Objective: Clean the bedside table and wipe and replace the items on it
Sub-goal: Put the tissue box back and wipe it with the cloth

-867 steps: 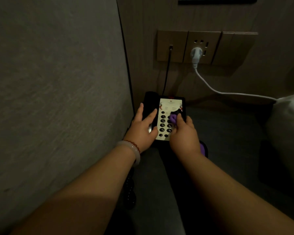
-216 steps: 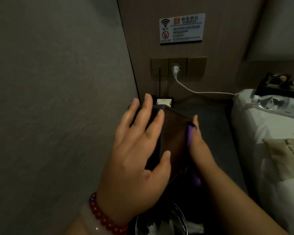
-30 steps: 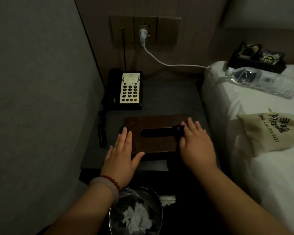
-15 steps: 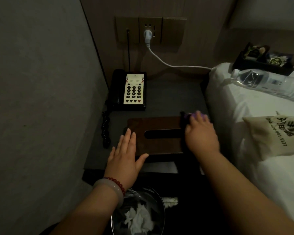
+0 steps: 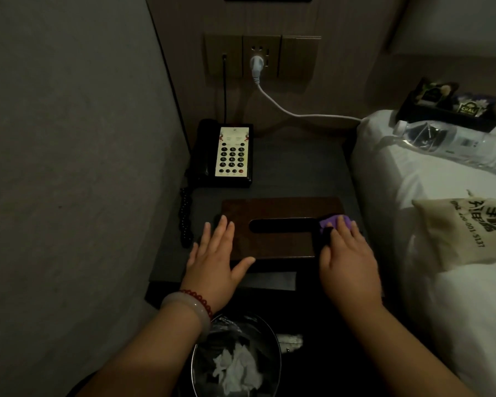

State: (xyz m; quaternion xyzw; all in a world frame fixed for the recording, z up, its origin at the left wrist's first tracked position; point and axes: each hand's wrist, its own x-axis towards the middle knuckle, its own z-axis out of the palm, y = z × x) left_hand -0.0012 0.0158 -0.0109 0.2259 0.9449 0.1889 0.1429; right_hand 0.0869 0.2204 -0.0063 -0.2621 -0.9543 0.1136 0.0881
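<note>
- Tissue box (image 5: 281, 224) lies flat on the dark surface (image 5: 295, 167), centre frame, below the telephone (image 5: 226, 154).
- Your left hand (image 5: 216, 259) is spread flat on its left end; your right hand (image 5: 348, 253) presses a purple cloth (image 5: 334, 220) at its right end.
- Risk: a hard wipe could slide the box off the near edge into the bin (image 5: 235, 359).
- Long axis runs left-right; slot faces up.

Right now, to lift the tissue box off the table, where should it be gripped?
Probably by its two short ends, from above. The tissue box lies flat and wide with a slot along the top; the left hand rests flat on its left end, and the right hand presses a purple cloth at its right end.
</note>
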